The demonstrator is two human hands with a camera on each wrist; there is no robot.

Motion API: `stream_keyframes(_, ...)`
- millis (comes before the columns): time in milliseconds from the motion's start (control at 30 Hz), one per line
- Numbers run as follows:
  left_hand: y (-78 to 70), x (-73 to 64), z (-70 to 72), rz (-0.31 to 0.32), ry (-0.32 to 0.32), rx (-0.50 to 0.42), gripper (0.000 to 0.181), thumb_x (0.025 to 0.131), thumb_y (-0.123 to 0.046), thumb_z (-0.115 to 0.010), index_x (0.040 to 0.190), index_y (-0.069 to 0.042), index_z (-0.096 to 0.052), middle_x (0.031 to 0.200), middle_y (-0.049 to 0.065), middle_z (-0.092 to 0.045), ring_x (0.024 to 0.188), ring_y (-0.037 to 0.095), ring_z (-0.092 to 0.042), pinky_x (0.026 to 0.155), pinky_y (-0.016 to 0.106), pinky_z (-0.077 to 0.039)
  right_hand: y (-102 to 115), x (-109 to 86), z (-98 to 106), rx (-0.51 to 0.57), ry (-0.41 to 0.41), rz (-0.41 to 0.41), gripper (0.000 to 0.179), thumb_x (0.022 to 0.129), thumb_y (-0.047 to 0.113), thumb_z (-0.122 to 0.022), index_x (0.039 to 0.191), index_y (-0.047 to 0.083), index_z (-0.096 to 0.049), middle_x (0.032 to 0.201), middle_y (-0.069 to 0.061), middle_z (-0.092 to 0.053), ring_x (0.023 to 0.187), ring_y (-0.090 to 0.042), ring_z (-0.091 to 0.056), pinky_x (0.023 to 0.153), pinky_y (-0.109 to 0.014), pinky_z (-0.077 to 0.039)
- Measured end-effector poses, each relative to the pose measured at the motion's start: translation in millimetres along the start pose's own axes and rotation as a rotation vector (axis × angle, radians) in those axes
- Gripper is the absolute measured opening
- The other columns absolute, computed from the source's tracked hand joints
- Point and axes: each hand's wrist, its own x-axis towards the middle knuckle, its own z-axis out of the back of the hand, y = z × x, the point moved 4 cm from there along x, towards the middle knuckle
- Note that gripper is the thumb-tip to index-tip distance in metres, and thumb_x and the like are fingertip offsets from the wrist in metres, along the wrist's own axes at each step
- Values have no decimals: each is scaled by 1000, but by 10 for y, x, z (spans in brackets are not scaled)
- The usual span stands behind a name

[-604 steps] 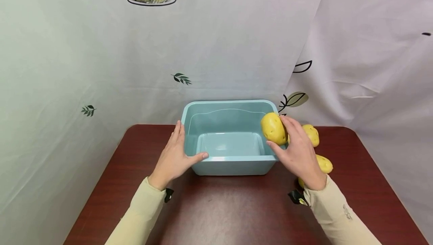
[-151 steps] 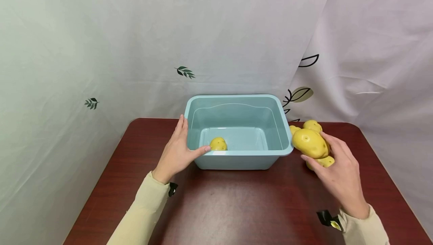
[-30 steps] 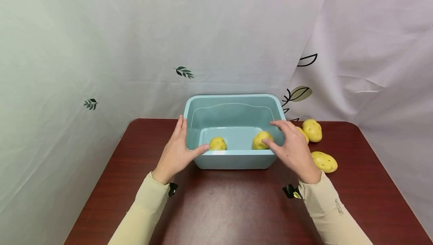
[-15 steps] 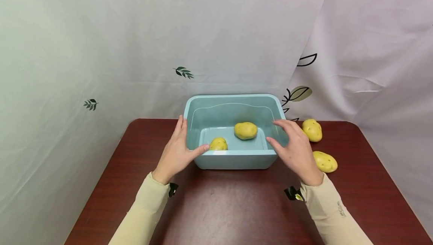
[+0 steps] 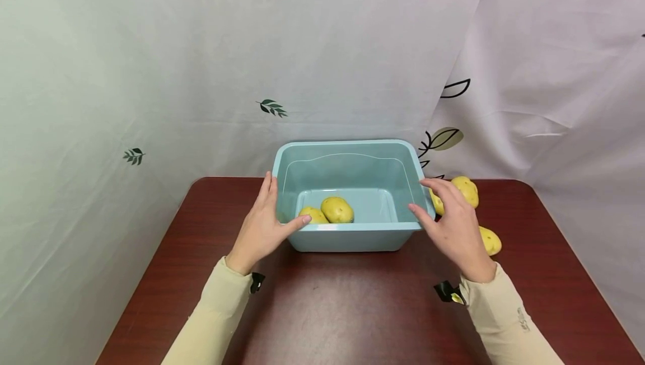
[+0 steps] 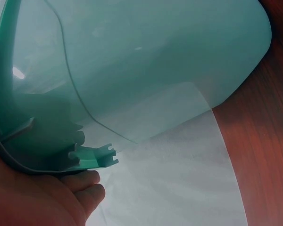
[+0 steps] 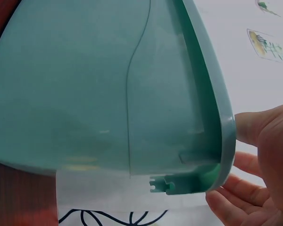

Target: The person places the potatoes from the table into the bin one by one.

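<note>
A light-blue plastic basin (image 5: 353,227) stands at the far side of the table. Two yellow potatoes lie inside, side by side at the front left: one potato (image 5: 337,209) in full view, the other potato (image 5: 313,215) partly behind the front rim. My left hand (image 5: 257,233) rests at the basin's front-left corner, fingers straight along the left rim and thumb over the front rim. At the right rim hovers my right hand (image 5: 456,230), thumb and fingers spread with nothing between them. In the right wrist view, the right fingers (image 7: 243,193) are right at the basin's corner.
Right of the basin lie more potatoes on the dark red table (image 5: 342,309): a rear potato (image 5: 467,190), a potato (image 5: 436,201) beside the rim, and a nearer potato (image 5: 490,241) partly behind the right hand. A pale printed cloth (image 5: 353,62) hangs behind the table.
The right hand has let go of a potato inside the basin and drawn back to the right. That potato has rolled left against the other one. The left hand has stayed in place.
</note>
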Motion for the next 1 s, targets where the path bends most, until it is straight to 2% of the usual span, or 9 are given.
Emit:
stream_keyframes(400,10,0,-5,4,1,-15,119,82,-75,-63,160,-4,-7,168,-1,6,153,26,-16,113,52,-33,-63,-49,118,-37,-30,-1,55,75,8,-88,124,0,-66,122,-16,-63,114,-33,-57,91,-50,-45)
stream_keyframes(467,7,1,-5,1,3,-15,119,83,-74,-64,160,-4,-7,168,1,6,153,27,-15,113,53,-33,-81,-62,136,-42,-38,2,54,75,8,-89,123,0,-66,121,-15,-64,114,-32,-57,93,-44,-45)
stream_keyframes(567,-1,-5,2,0,5,-15,120,82,-74,-64,160,-3,-7,168,1,6,153,28,-16,113,53,-34,-108,-81,160,-47,-46,11,54,74,8,-88,122,-1,-65,121,-16,-64,114,-33,-57,97,-28,-42)
stream_keyframes(667,-6,-7,6,-2,2,-16,121,82,-74,-65,160,-3,-8,168,1,5,153,28,-16,112,53,-35,-122,-97,199,-49,-49,13,54,74,6,-88,123,-2,-65,121,-18,-63,111,-32,-57,91,-16,-36)
stream_keyframes(800,-3,-8,5,-3,-2,-14,121,81,-75,-65,160,-3,-8,168,1,5,153,28,-17,111,52,-36,-135,-105,255,-53,-48,2,54,75,3,-86,124,-2,-65,120,-18,-62,105,-32,-59,87,-11,-33)
stream_keyframes(933,1,-7,3,-4,-3,-15,121,81,-75,-64,160,-3,-8,168,2,5,152,28,-18,111,52,-37,-159,-118,289,-62,-49,-10,50,77,2,-85,124,-1,-65,120,-17,-62,104,-33,-61,93,-6,-30)
stream_keyframes(1000,5,-6,5,-4,-4,-15,121,81,-75,-64,160,-3,-9,169,2,4,152,28,-18,111,53,-37,-170,-128,295,-68,-49,-16,49,78,3,-84,123,-1,-65,120,-17,-62,104,-33,-61,92,-6,-30)
